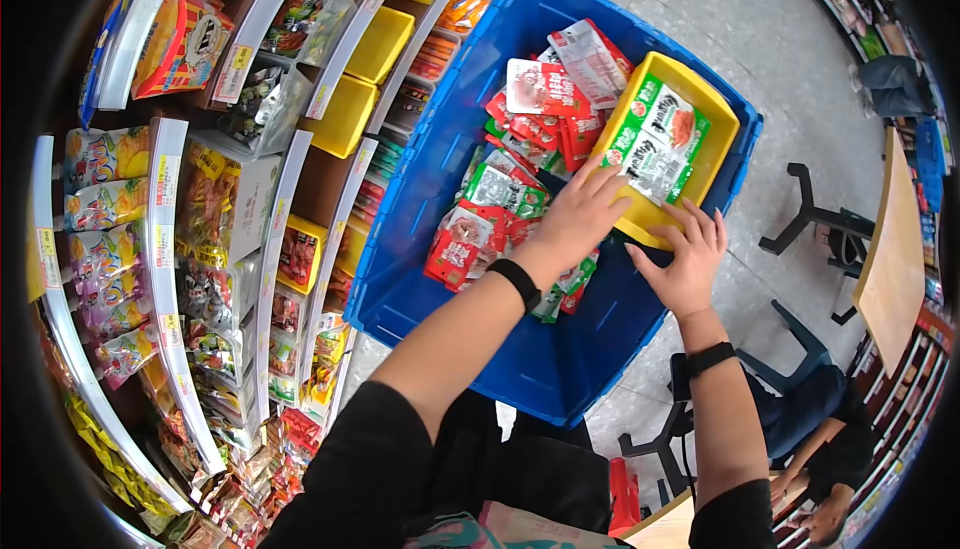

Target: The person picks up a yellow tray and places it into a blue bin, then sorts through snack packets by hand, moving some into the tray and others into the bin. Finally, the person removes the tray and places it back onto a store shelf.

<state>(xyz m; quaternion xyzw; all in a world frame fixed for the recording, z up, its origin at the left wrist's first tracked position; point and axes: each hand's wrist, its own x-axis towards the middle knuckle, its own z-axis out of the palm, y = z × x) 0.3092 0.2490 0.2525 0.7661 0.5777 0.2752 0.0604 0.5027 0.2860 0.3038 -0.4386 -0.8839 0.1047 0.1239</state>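
Observation:
A yellow plastic bin [716,166] sits tilted in the right side of a large blue crate [400,239]. Inside the bin lies a green and white snack packet [660,139]. My left hand [580,211] reaches over the bin's left rim, fingers stretched out, with the fingertips at the packet's lower left edge. At the bin's near end is my right hand [687,259], its thumb apart from its fingers and fingertips by the packet's bottom edge. Loose red packets [465,239] and green ones [497,189] are heaped in the crate beside the bin.
Curved shelves [165,239] of bagged snacks run along the left. Yellow shelf bins [343,114] stand near the crate's left side. To the right are a wooden table [900,259], a dark chair [800,349] and another person [835,459] at the lower right.

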